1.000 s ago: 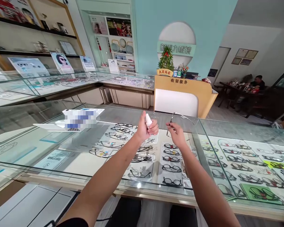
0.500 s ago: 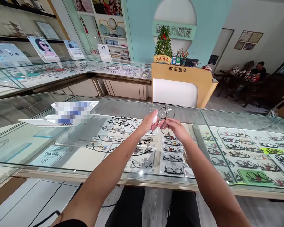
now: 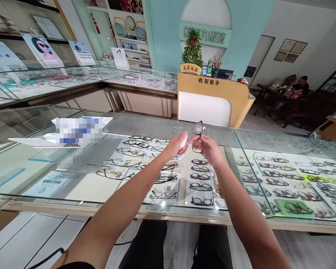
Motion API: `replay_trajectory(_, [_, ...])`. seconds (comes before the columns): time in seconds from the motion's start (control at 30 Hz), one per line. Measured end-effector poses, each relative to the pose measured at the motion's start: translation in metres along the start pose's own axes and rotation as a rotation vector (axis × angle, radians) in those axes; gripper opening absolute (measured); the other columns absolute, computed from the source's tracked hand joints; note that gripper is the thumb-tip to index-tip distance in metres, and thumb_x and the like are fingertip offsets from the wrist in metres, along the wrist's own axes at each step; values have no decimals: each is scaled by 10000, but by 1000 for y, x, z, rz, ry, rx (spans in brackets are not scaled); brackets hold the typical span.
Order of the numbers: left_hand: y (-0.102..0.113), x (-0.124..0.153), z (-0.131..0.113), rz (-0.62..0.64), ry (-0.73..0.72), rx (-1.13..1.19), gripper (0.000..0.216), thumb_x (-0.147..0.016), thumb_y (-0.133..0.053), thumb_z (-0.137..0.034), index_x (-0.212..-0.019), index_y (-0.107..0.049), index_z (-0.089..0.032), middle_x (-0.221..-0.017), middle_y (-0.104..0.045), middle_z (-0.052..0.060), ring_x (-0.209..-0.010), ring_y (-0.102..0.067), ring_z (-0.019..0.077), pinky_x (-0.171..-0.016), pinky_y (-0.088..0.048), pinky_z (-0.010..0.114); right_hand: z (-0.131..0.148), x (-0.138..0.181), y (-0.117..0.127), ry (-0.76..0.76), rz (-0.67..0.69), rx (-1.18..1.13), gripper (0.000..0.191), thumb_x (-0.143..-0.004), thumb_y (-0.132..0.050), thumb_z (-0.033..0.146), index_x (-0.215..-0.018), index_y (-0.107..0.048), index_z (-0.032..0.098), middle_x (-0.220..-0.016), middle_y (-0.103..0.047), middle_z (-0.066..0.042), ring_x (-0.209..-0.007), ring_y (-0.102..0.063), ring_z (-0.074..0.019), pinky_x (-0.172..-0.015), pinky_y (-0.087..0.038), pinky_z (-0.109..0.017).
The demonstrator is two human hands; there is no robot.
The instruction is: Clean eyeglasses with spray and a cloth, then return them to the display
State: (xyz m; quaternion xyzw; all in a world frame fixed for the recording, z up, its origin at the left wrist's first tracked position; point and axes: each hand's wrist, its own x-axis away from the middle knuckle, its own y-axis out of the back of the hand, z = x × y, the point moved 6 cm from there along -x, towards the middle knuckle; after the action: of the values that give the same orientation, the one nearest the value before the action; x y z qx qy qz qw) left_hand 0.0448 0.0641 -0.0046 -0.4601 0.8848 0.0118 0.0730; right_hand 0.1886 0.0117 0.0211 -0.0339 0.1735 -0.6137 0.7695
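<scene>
My left hand (image 3: 176,145) is closed around a small white spray bottle (image 3: 183,142), its tip pointing at the glasses. My right hand (image 3: 210,149) pinches a pair of dark-framed glasses (image 3: 198,135) and holds them upright, lenses stacked one above the other. Both hands meet above the glass top of the display counter (image 3: 145,125). Under the glass, several rows of glasses (image 3: 200,183) lie on white trays.
A white stand with a blurred card (image 3: 72,131) rests on the counter to the left. A wooden cashier desk (image 3: 212,101) with a plant stands beyond. More glass cases run along the left wall. A person (image 3: 301,86) sits at a table at far right.
My hands have come together: the right hand turned the glasses upright and brought them to the bottle. The view tilted down slightly.
</scene>
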Motion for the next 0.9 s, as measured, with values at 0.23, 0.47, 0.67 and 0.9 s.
replay_trajectory(0.23, [-17, 7, 0, 79, -52, -156, 800, -995, -507, -826, -484, -511, -210, -376, -418, 31, -366, -383, 112, -446, -292, 270, -3, -4, 7, 23, -66, -20, 299, -881, -755, 528, -886, -759, 229, -891, -773, -69, -795, -669, -211, -711, -498, -331])
replay_trajectory(0.47, [-9, 5, -7, 34, -107, -34, 844, -893, -491, -989, -566, -555, -214, -458, -465, 25, -427, -422, 126, -483, -323, 286, -2, -4, 10, 25, -62, -11, 356, -921, -710, 569, -998, -790, 231, -996, -815, -94, -799, -669, -225, -738, -534, -359])
replay_trajectory(0.67, [8, 8, -35, -109, -236, 23, 785, -899, -532, -943, -618, -587, -213, -516, -501, 20, -502, -486, 141, -550, -396, 289, 1, -6, 23, 13, -80, -70, 346, -896, -717, 565, -956, -791, 232, -1025, -825, -99, -789, -660, -215, -731, -520, -361])
replay_trajectory(0.9, [77, 46, -62, -323, -232, -1, 578, -899, -608, -763, -733, -600, -210, -603, -526, 25, -564, -526, 166, -606, -459, 335, 1, -8, 34, -7, -81, -78, 329, -885, -700, 575, -947, -751, 255, -1070, -816, -98, -834, -666, -225, -770, -532, -380])
